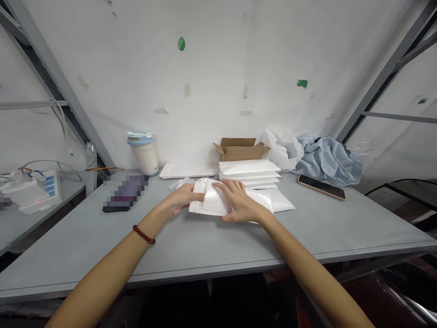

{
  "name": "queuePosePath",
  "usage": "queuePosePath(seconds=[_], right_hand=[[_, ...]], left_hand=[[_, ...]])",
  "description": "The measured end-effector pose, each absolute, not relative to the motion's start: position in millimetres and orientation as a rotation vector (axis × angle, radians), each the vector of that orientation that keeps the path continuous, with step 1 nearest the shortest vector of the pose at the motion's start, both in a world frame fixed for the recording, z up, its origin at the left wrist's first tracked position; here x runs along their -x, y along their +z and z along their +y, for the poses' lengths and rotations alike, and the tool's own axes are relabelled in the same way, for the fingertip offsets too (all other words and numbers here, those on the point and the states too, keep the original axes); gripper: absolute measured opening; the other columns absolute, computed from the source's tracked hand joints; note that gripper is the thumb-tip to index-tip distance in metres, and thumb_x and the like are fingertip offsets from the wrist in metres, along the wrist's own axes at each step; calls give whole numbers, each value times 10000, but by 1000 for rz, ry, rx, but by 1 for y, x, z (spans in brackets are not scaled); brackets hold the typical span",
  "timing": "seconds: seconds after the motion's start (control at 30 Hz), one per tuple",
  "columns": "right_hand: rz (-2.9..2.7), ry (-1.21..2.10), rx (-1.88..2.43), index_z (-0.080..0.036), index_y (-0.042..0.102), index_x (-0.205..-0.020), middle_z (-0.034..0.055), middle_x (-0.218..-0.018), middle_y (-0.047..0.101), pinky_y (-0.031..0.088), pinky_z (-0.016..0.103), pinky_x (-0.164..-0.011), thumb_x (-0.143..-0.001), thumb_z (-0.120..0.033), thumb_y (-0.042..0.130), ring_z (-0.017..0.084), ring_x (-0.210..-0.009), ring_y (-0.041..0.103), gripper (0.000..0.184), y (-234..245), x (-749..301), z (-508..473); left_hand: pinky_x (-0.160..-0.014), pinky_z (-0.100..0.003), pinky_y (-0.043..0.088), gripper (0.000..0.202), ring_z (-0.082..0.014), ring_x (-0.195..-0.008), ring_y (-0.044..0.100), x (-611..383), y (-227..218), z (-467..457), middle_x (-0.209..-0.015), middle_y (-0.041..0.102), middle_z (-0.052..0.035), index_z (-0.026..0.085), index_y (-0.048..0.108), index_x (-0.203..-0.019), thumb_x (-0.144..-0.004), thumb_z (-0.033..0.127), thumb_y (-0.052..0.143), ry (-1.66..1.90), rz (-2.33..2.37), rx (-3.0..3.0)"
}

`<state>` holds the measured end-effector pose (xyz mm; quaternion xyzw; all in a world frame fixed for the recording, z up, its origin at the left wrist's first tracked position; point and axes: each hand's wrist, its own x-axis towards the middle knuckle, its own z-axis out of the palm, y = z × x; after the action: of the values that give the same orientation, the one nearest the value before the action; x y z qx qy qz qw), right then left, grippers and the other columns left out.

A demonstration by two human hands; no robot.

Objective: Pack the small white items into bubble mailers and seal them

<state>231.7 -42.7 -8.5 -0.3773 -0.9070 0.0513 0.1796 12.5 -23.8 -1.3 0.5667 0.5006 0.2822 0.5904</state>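
The left fingers [193,193] are curled around the near-left edge of a white padded envelope [212,205], gripping it. The right fingers [228,184] lie spread across its top face; whether the thumb is tucked under it cannot be told. The left hand [180,199] holds from 9 o'clock of the envelope and the right hand [241,203] covers its 3 o'clock side. The envelope sits at the middle of the grey tabletop [205,248], low over or on the surface (the gap, if any, is hidden by the hands). A dark red bead bracelet [144,234] circles the left wrist.

Just at 3 o'clock of the right hand, more flat white envelopes [280,200] lie loose on the tabletop. At 12 o'clock stands a neat stack of envelopes [248,171], and behind it an open cardboard box [239,149]. At 1 o'clock are a white plastic bag [280,148] and a crumpled blue cloth [328,160], with a phone [321,187] lying flat, screen up, at 2 o'clock. At 11 o'clock stands a lidded cup [145,155], with thin white sheets [189,170] beside it. A dark blurred object [124,193] lies at 9 o'clock.
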Motion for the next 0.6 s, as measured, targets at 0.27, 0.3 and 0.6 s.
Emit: queuePosePath(seconds=[0.27,0.3,0.6], right_hand=[[-2589,83,1030,-218,344,-1372,154,-1320,377,282,530,-984,-629,-303,681,353,-1187,336,821,-10,-229,-46],[-2584,85,1021,-218,344,-1370,153,-1319,386,288,527,-981,-636,-291,676,349,-1185,342,809,-10,-229,-46],[-2474,186,1080,-183,454,-1268,126,-1210,553,396,442,-913,-704,-153,626,290,-1110,483,591,-5,-228,-42]], left_hand=[[-531,-244,418,197,-168,-574,598,-28,-11,-31,-600,653,-29,136,633,-636,-620,325,684,679,1223,-1464],[-506,-243,410,205,-163,-529,586,-28,-12,-31,-557,637,-26,140,620,-610,-634,336,671,663,1235,-1492],[-397,-247,387,294,-154,-410,559,-29,-10,-29,-510,620,-54,155,557,-556,-711,404,581,527,1345,-1588]])
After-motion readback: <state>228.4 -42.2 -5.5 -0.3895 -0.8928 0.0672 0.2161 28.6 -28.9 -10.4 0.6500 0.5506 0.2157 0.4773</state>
